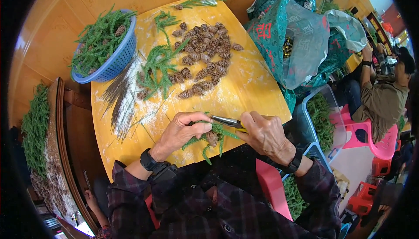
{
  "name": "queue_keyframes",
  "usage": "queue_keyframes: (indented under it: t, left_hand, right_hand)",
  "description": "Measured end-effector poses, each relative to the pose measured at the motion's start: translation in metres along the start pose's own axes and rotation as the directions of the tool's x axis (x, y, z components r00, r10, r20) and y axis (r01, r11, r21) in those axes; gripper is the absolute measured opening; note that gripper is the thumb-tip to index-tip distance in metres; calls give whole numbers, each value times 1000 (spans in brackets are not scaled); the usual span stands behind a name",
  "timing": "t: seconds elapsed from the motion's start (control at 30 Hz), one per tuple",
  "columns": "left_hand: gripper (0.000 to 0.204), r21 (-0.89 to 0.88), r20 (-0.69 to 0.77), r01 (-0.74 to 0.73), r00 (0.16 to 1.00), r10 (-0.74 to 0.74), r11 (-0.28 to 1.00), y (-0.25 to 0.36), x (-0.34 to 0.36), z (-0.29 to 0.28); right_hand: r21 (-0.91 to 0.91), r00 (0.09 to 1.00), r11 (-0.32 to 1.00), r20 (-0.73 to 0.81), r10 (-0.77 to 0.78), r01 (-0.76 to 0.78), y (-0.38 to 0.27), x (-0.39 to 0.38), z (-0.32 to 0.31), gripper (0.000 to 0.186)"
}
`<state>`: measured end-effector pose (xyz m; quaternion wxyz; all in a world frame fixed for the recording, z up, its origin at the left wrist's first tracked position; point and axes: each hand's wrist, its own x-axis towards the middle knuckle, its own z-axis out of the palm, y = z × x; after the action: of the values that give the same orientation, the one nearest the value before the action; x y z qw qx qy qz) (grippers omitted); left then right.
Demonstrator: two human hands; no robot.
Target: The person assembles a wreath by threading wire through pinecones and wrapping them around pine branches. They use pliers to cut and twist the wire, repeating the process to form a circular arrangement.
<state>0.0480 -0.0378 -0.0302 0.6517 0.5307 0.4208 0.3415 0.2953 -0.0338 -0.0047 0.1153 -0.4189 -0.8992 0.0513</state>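
Observation:
Close to the table's near edge, my left hand (188, 129) pinches a green artificial pine sprig (220, 130) with a brown pine cone (212, 139) on it. My right hand (268, 135) is closed around a pair of pliers (228, 121) with dark and yellow handles. The metal jaws point left and reach my left fingertips; whether they grip anything is too small to tell. Beyond my hands lies a pile of loose pine cones (205, 46). Left of the pile are more green sprigs (158, 68) and a bundle of thin dark wires or stems (122, 95).
The yellow tabletop (244, 86) is dusted with white flecks. A blue basket (122, 57) of greenery stands at its far left. Green plastic bags (279, 42) crowd the far right, above a clear bin (321, 116) of greenery. A person (384, 95) sits at right near a pink stool (379, 140).

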Motion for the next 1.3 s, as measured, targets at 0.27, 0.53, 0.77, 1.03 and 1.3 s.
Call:
queue_keyframes:
  t: [0.27,0.53,0.77,1.03,1.3]
  left_hand:
    - [20,19,9,-12,1000,11,1000,4,0,1]
    - [18,19,23,-10,1000,10,1000,4,1,2]
    - [13,129,27,-146,989,143,981,1,4,0]
    - [14,350,61,-339,938,340,873,-5,9,-6]
    - [15,439,50,-531,820,570,725,-10,12,-7]
  right_hand:
    - [6,1000,1000,17,-22,22,3,3,0,32]
    - [13,1000,1000,31,-3,3,4,3,2,34]
    - [121,998,993,58,-5,-2,6,3,-4,33]
    - [406,949,905,315,-9,-126,14,10,-16,29]
    - [731,767,501,614,-188,-463,27,19,-8,25]
